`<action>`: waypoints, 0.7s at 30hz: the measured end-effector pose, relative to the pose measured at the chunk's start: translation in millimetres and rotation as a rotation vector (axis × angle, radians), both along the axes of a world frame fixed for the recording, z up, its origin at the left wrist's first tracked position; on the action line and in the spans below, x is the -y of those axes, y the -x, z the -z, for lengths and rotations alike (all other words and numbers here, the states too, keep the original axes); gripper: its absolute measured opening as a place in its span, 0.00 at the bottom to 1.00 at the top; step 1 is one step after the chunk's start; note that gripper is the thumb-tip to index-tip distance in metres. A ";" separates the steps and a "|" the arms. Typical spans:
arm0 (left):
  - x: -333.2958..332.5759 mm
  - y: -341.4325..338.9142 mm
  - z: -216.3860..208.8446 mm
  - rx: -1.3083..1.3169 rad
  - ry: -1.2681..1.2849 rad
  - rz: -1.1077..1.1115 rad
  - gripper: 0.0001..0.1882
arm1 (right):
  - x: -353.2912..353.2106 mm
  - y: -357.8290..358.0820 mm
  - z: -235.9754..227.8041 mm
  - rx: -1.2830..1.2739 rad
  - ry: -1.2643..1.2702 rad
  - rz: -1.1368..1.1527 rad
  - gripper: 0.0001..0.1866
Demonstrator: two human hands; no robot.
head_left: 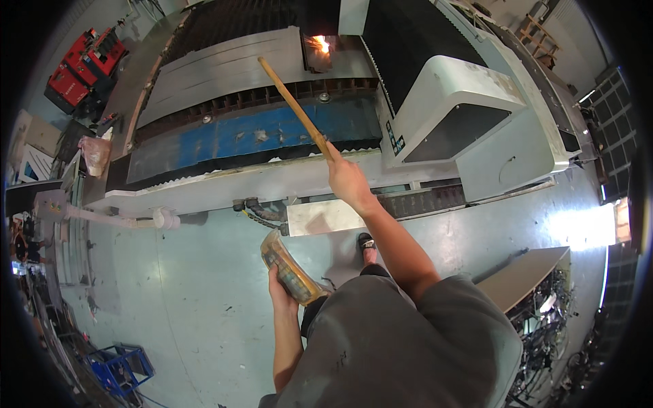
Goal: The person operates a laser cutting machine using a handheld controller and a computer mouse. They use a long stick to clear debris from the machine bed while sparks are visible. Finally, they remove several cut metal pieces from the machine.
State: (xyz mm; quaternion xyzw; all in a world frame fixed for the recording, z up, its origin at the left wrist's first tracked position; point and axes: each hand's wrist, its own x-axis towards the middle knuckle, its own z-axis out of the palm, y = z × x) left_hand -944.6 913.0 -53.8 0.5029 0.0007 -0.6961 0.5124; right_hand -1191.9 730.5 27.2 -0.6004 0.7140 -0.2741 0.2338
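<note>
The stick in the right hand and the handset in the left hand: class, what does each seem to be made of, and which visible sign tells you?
Stick: probably bare wood, going by its matt tan colour and plain straight shaft. Handset: seemingly plastic, with a glossy yellowish clear cover and rows of buttons showing beneath.

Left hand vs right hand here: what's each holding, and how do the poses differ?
The right hand is stretched out over the machine edge, gripping a long thin wooden stick that points toward the sparks. The left hand stays low and close to the body, gripping a short, chunky yellowish control box over the floor. The stick is bare wood; the box is translucent with buttons inside. Both hands are bare and closed on their object.
</note>
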 end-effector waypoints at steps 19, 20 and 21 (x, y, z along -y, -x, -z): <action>-46.6 -119.4 34.4 0.029 0.035 -0.064 0.25 | -202.5 -67.8 41.3 0.188 -0.131 -0.173 0.33; -46.8 -122.6 35.6 0.023 0.040 -0.068 0.25 | -205.0 -71.3 42.2 0.206 -0.100 -0.190 0.33; -47.4 -126.3 36.6 0.016 0.073 -0.071 0.25 | -207.5 -73.8 43.6 0.189 -0.121 -0.196 0.31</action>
